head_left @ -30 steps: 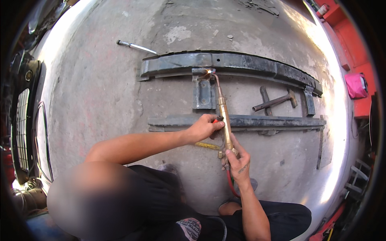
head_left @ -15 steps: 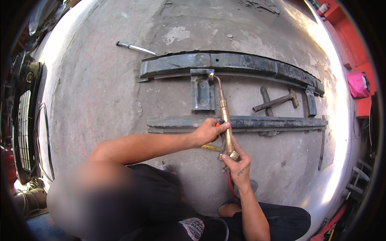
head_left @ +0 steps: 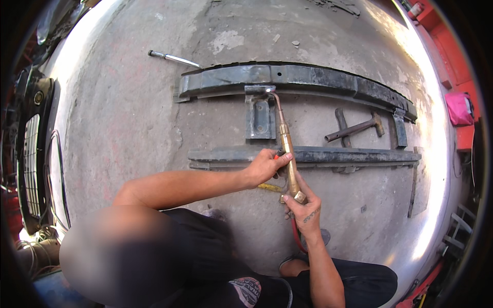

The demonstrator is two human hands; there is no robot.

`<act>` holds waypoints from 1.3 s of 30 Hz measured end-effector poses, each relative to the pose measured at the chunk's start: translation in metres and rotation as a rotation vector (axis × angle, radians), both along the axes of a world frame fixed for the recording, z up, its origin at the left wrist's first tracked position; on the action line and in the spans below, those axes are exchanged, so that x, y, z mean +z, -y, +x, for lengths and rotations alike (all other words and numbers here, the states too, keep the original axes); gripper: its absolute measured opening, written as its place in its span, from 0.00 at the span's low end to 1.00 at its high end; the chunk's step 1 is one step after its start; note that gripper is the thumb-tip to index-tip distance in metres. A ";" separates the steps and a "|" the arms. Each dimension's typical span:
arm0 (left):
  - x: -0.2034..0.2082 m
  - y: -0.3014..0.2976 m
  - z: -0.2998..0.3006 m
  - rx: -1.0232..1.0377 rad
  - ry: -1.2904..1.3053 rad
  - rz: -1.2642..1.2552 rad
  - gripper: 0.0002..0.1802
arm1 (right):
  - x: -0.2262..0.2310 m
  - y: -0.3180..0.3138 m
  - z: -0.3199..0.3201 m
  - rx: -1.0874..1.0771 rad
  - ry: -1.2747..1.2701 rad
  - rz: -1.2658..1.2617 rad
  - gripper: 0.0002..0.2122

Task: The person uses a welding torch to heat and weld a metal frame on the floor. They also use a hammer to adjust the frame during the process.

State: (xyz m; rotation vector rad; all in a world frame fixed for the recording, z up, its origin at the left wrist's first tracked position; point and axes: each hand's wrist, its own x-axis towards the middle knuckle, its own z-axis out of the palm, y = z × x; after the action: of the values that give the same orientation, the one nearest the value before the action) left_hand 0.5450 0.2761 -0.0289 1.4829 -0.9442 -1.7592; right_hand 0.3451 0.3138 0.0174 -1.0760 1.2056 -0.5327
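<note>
Both my hands hold a brass gas torch [head_left: 287, 145] with a bent copper tip. My left hand [head_left: 267, 166] is closed on the middle of its handle, with a small red and black item by the fingers, too covered to name. My right hand [head_left: 304, 205] grips the valve end, where a red hose [head_left: 296, 233] runs down. The tip glows at the upper right corner of a metal bracket [head_left: 261, 118]. This bracket joins the underside of a long dark curved bumper beam [head_left: 226, 81] lying on the floor.
A second straight metal bar [head_left: 354, 156] lies below the beam, under the torch. A hammer [head_left: 359, 128] rests across another short tool at the right. A chrome-shafted tool [head_left: 174, 60] lies at the upper left. A grille [head_left: 32, 164] stands at far left, and a pink bag [head_left: 458, 108] at far right.
The torch tip has shifted slightly up and left against the bracket. Its glow has turned from yellowish to whitish-pink. Both hands keep their hold on the torch.
</note>
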 end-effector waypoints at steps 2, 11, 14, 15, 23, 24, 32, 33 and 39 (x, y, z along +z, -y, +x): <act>0.000 0.000 0.000 -0.003 0.011 0.006 0.32 | -0.003 0.000 -0.001 0.000 0.008 -0.011 0.31; 0.003 0.003 -0.001 0.023 -0.007 0.020 0.31 | -0.004 -0.003 0.004 -0.042 0.017 -0.024 0.31; -0.001 0.002 0.001 0.028 -0.020 0.047 0.31 | 0.001 -0.004 0.009 -0.081 0.030 0.009 0.30; -0.001 0.002 0.001 0.026 -0.024 0.060 0.31 | 0.003 -0.004 0.010 -0.087 0.026 0.021 0.30; -0.001 -0.001 0.004 0.035 -0.007 0.065 0.31 | -0.002 -0.005 0.008 -0.021 0.032 -0.022 0.29; -0.001 0.000 0.003 0.028 -0.005 0.059 0.31 | 0.001 -0.005 0.009 -0.040 0.049 -0.014 0.29; 0.002 0.008 -0.001 -0.027 0.035 0.027 0.33 | -0.002 -0.005 0.005 -0.068 0.056 -0.062 0.26; 0.002 0.008 -0.001 -0.031 0.040 0.026 0.33 | -0.002 -0.005 0.005 -0.070 0.054 -0.056 0.26; -0.002 0.005 -0.001 0.018 0.001 0.037 0.32 | -0.009 -0.005 0.002 -0.037 0.053 -0.065 0.27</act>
State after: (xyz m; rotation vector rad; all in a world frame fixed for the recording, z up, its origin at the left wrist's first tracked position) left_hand 0.5442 0.2713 -0.0312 1.5105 -0.9003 -1.7719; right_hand 0.3470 0.3193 0.0088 -1.0898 1.1707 -0.6291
